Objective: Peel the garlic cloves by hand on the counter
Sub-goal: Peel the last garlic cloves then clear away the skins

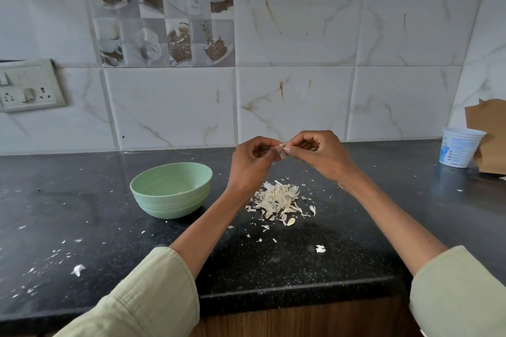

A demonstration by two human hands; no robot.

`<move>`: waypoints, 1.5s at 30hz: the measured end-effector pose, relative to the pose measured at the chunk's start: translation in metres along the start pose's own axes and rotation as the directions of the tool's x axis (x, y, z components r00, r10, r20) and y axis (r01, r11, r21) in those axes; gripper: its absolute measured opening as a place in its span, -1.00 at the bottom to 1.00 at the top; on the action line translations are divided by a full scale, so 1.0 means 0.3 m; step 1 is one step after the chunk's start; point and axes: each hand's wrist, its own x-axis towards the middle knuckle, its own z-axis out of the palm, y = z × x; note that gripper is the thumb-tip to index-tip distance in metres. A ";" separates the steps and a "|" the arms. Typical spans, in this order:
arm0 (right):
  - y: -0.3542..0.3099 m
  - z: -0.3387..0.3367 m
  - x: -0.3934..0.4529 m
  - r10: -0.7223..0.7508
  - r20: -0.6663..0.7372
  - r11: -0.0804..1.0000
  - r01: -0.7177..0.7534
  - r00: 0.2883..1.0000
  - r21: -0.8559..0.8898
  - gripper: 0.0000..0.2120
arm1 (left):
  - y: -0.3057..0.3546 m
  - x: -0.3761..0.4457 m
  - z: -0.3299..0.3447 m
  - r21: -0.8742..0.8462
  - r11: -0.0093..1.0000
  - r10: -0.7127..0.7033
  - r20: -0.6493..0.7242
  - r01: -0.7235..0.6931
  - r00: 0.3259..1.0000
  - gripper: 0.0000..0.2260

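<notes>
Head view shows your left hand (253,157) and right hand (315,150) together above the counter (82,200), both pinching one garlic clove (282,151); you'd best pull the skin off in small strips over the peel pile (279,200).

A pale cream garlic clove (282,151) is showing between the fingertips of both hands. Below the fingers, off-white papery skins (278,200) are lying on a black counter (82,200) speckled with white. Left of the fingers a mint-green bowl (172,193) is sitting. Far right of them, a white tub (460,147) is showing blue print. Behind the fingers, white tiles (295,107) are carrying tan veining.
</notes>
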 end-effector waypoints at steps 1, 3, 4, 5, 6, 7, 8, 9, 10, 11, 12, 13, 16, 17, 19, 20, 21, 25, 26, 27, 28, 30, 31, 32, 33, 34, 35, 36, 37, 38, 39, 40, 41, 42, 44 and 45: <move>-0.001 0.001 0.000 -0.006 -0.006 1.000 0.006 1.000 -0.012 -0.92 | -0.001 0.001 0.000 -0.015 1.000 -0.010 0.008 0.010 1.000 -0.90; -0.004 0.001 0.001 -0.022 -0.027 1.000 0.022 0.999 -0.017 -0.93 | -0.003 0.002 0.001 -0.031 0.999 -0.019 0.022 0.020 1.000 -0.88; -0.006 0.000 0.001 -0.031 -0.041 0.999 0.031 0.999 -0.013 -0.94 | -0.004 0.002 0.001 -0.031 0.999 -0.020 0.026 0.021 0.999 -0.88; -0.008 -0.002 0.002 -0.037 -0.054 0.999 0.037 0.998 -0.008 -0.95 | -0.005 0.001 0.003 -0.025 0.999 -0.021 0.030 0.022 0.999 -0.88; -0.008 -0.004 0.003 -0.040 -0.060 0.999 0.040 0.997 -0.004 -0.96 | -0.006 0.002 0.004 -0.017 1.000 -0.019 0.034 0.020 0.999 -0.89; -0.007 -0.005 0.004 -0.039 -0.058 0.999 0.039 0.998 -0.001 -0.96 | -0.008 0.004 0.005 -0.009 1.000 -0.015 0.040 0.016 0.999 -0.89; -0.006 -0.005 0.004 -0.034 -0.048 0.999 0.034 0.998 -0.001 -0.96 | -0.009 0.004 0.006 -0.005 1.000 -0.009 0.046 0.009 0.999 -0.90; -0.003 -0.002 0.003 -0.025 -0.036 1.000 0.025 0.999 -0.005 -0.96 | -0.008 0.004 0.006 -0.003 1.000 -0.003 0.052 0.003 0.999 -0.90; 0.000 0.001 0.003 -0.016 -0.026 1.000 0.016 1.000 -0.010 -0.96 | -0.007 0.002 0.006 -0.003 1.000 0.002 0.058 -0.002 0.998 -0.91; 0.003 0.003 0.004 -0.007 -0.022 1.000 0.007 1.000 -0.012 -0.96 | -0.005 0.000 0.006 -0.005 1.000 0.006 0.062 -0.006 0.998 -0.91; 0.005 0.005 0.004 0.003 -0.019 1.000 -0.003 1.000 -0.008 -0.95 | -0.002 -0.002 0.006 -0.008 1.000 0.010 0.064 -0.010 0.998 -0.91; 0.007 0.006 0.004 0.016 -0.016 1.000 -0.015 1.000 0.006 -0.95 | 0.000 -0.005 0.006 -0.012 1.000 0.014 0.064 -0.013 0.998 -0.90; 0.003 0.004 0.002 0.071 0.005 0.993 -0.071 0.997 0.099 -0.95 | 0.010 -0.010 0.005 -0.033 0.999 0.017 0.064 -0.015 0.998 -0.88; 0.001 0.005 0.001 0.092 0.012 0.988 -0.093 0.996 0.120 -0.95 | 0.013 -0.010 0.004 -0.040 0.999 0.013 0.063 -0.010 0.998 -0.88; 0.000 0.008 0.000 0.118 0.023 0.982 -0.120 0.993 0.143 -0.95 | 0.020 -0.012 0.003 -0.041 0.999 0.005 0.060 -0.002 0.998 -0.87; -0.001 0.009 0.000 0.124 0.027 0.980 -0.127 0.992 0.152 -0.95 | 0.022 -0.014 0.002 -0.033 0.999 0.005 0.060 -0.003 0.998 -0.86; -0.001 0.008 0.000 0.129 0.029 0.978 -0.132 0.991 0.162 -0.96 | 0.023 -0.015 0.001 -0.022 1.000 0.007 0.059 -0.005 0.998 -0.85; -0.003 0.003 -0.003 0.125 0.025 0.977 -0.128 0.992 0.170 -0.95 | 0.029 -0.019 0.000 -0.004 1.000 0.012 0.054 -0.012 0.998 -0.83; -0.003 0.001 -0.004 0.123 0.024 0.977 -0.125 0.992 0.171 -0.94 | 0.031 -0.020 0.000 0.001 1.000 0.014 0.052 -0.014 0.999 -0.83; -0.003 0.001 -0.003 0.122 0.021 0.977 -0.124 0.992 0.171 -0.94 | 0.032 -0.022 0.000 0.007 1.000 0.017 0.049 -0.018 0.999 -0.83; -0.003 0.001 -0.002 0.122 0.018 0.978 -0.123 0.992 0.169 -0.94 | 0.034 -0.023 0.000 0.013 1.000 0.020 0.048 -0.021 0.999 -0.83; -0.003 0.001 -0.001 0.120 0.013 0.980 -0.121 0.993 0.157 -0.95 | 0.034 -0.024 -0.001 0.021 0.999 0.025 0.047 -0.026 0.999 -0.84; -0.002 0.003 -0.001 0.121 0.010 0.981 -0.121 0.993 0.149 -0.95 | 0.033 -0.024 0.000 0.023 0.999 0.025 0.046 -0.026 0.999 -0.84; -0.001 0.004 -0.002 0.123 0.008 0.982 -0.123 0.992 0.141 -0.96 | 0.033 -0.024 0.000 0.024 0.999 0.025 0.046 -0.026 0.999 -0.85; 0.000 0.005 -0.002 0.125 0.005 0.983 -0.125 0.992 0.132 -0.96 | 0.032 -0.025 0.001 0.024 0.999 0.025 0.046 -0.026 0.999 -0.85; 0.000 0.006 -0.003 0.125 0.003 0.985 -0.125 0.992 0.122 -0.96 | 0.032 -0.027 0.002 0.024 0.999 0.025 0.045 -0.026 0.999 -0.85; 0.000 0.007 -0.002 0.124 0.000 0.986 -0.123 0.992 0.114 -0.95 | 0.031 -0.029 0.003 0.022 0.999 0.025 0.045 -0.026 0.999 -0.85; 0.001 0.008 -0.002 0.123 -0.002 0.986 -0.122 0.992 0.111 -0.94 | 0.031 -0.030 0.004 0.020 0.999 0.025 0.044 -0.026 0.999 -0.85; 0.002 0.009 -0.002 0.123 -0.004 0.986 -0.122 0.992 0.112 -0.94 | 0.030 -0.031 0.005 0.016 1.000 0.024 0.042 -0.025 0.999 -0.86; 0.002 0.010 -0.001 0.125 -0.007 0.986 -0.123 0.992 0.114 -0.92 | 0.028 -0.031 0.006 0.014 1.000 0.025 0.040 -0.025 0.999 -0.86; 0.002 0.011 -0.001 0.127 -0.011 0.985 -0.125 0.992 0.116 -0.91 | 0.027 -0.031 0.008 0.016 1.000 0.026 0.038 -0.027 0.999 -0.86; 0.002 0.012 -0.001 0.127 -0.015 0.985 -0.125 0.992 0.115 -0.91 | 0.028 -0.031 0.009 0.019 0.999 0.027 0.036 -0.028 0.999 -0.86; 0.002 0.014 0.000 0.127 -0.019 0.986 -0.124 0.992 0.113 -0.91 | 0.028 -0.031 0.009 0.020 0.999 0.027 0.034 -0.028 0.999 -0.86; 0.001 0.015 0.000 0.127 -0.020 0.986 -0.124 0.992 0.111 -0.91 | 0.028 -0.031 0.010 0.020 0.999 0.028 0.033 -0.028 0.999 -0.87; 0.000 0.015 -0.001 0.130 -0.022 0.986 -0.127 0.991 0.107 -0.92 | 0.028 -0.031 0.011 0.020 0.999 0.026 0.033 -0.027 0.999 -0.87; 0.001 0.014 -0.001 0.131 -0.022 0.986 -0.128 0.991 0.109 -0.92 | 0.028 -0.030 0.012 0.017 1.000 0.024 0.034 -0.025 0.999 -0.87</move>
